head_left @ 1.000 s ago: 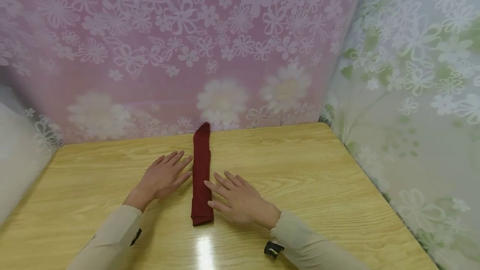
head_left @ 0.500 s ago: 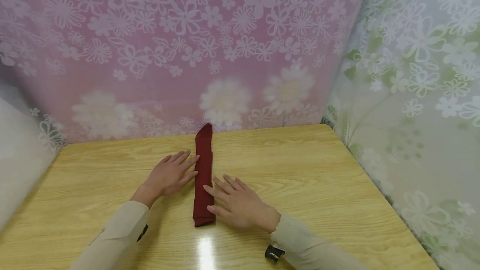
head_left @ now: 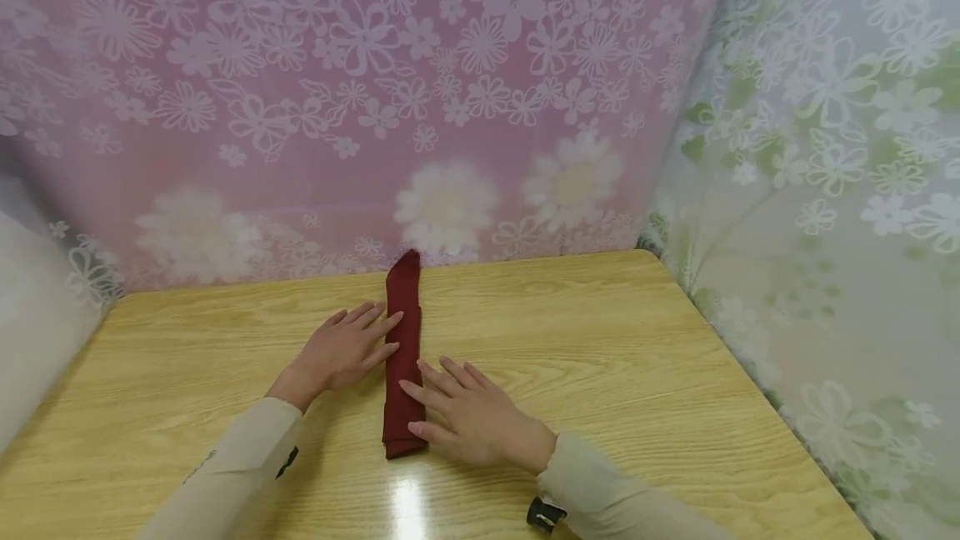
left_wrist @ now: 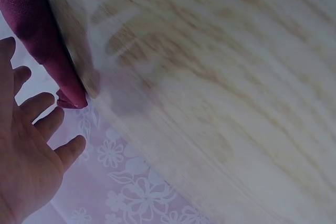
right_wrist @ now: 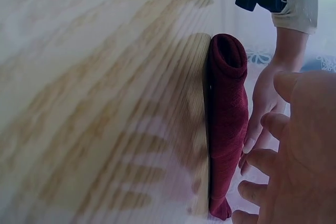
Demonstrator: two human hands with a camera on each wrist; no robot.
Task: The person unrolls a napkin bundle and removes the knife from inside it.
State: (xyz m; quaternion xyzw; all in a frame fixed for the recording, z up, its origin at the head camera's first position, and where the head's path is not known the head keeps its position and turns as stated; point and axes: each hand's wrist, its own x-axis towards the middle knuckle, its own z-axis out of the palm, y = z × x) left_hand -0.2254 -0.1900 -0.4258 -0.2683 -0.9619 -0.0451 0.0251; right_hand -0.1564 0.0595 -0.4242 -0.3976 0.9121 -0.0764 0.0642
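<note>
A dark red cloth (head_left: 405, 363), folded into a long narrow strip, lies on the wooden table (head_left: 570, 315), pointing away toward the back edge. My left hand (head_left: 341, 357) comes from the left, fingers spread, with its index finger and thumb tips over the strip's left side. Nearer to me, the right hand (head_left: 480, 427) reaches in from the other side; its index finger and thumb tips overlap the strip's lower part. Seen from the right wrist, the rolled cloth (right_wrist: 228, 108) shows layered folds at its near end. The left wrist view has the cloth (left_wrist: 39, 24) beyond loosely spread fingers.
Pink floral fabric (head_left: 337, 107) hangs behind the table's back edge. A pale green-and-white floral sheet (head_left: 810, 190) borders the right side, and whitish fabric (head_left: 37, 307) the left. Bare wood lies on both sides of the cloth.
My left hand has shifted right, so its fingertips now overlap the cloth. The right hand has edged left and slightly nearer to me. The cloth keeps its shape and place.
</note>
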